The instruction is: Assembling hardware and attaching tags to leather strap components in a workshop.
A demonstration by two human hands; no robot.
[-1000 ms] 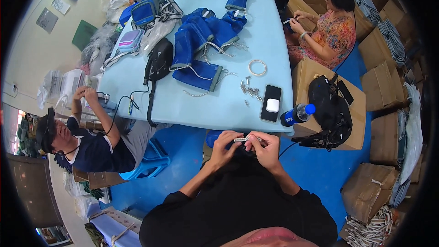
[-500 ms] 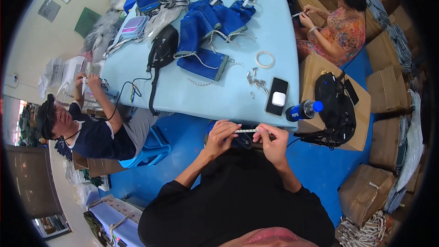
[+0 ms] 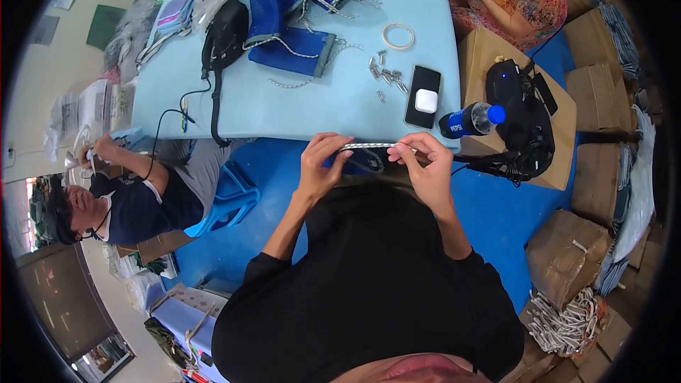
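Where hands (image 3: pixel 376 163) meet, cord (image 3: pixel 372 147) between.

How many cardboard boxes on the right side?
At least 5: one under the black bag, three stacked along the right edge, one lower down. More may be hidden past the rim.

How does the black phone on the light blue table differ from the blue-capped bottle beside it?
The flat black phone lies wholly on the light blue table and carries a small white case. The dark plastic bottle with the blue cap is rounded, lies on its side and sits past the table's corner, towards the cardboard box. Both lie near the person's right hand.
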